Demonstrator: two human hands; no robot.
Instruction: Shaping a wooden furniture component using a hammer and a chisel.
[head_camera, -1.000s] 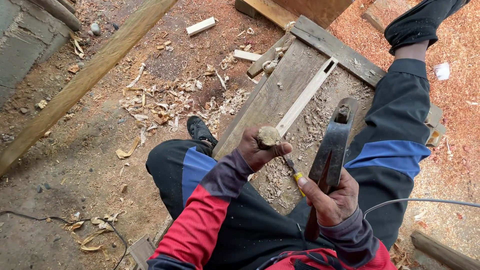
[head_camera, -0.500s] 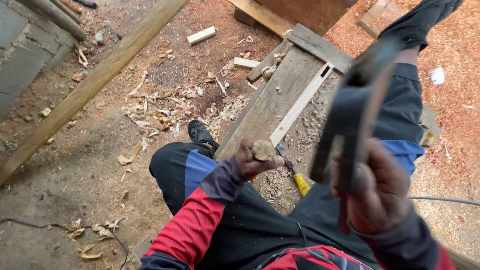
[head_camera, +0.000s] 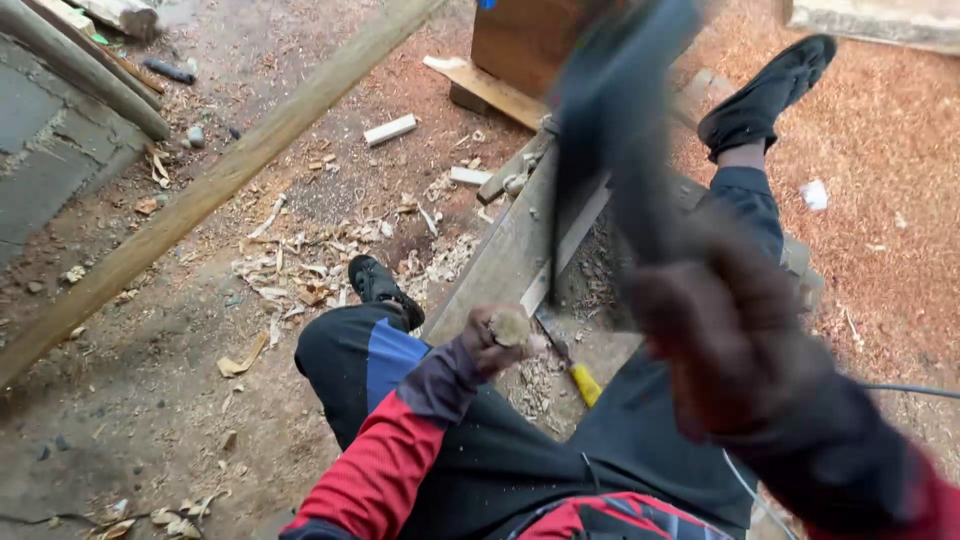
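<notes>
My left hand (head_camera: 497, 340) grips the wooden handle of a chisel (head_camera: 512, 326), held upright over a long wooden plank (head_camera: 505, 250) that lies between my legs. A groove runs along the plank. My right hand (head_camera: 725, 335) is raised close to the camera and blurred. It is shut on the handle of a dark mallet (head_camera: 610, 110), whose head is up near the top of the view. A yellow-handled tool (head_camera: 582, 382) lies on the plank just below my left hand.
A long timber beam (head_camera: 200, 190) crosses the ground on the left. Wood shavings (head_camera: 300, 270) and small offcuts (head_camera: 390, 130) litter the dirt. A wooden box (head_camera: 520, 40) stands beyond the plank. Red sawdust (head_camera: 880, 200) covers the ground on the right. My shoes (head_camera: 375, 285) rest beside the plank.
My right hand has swung the mallet up from beside the plank to high in front of the camera. My left hand stays on the chisel at the plank.
</notes>
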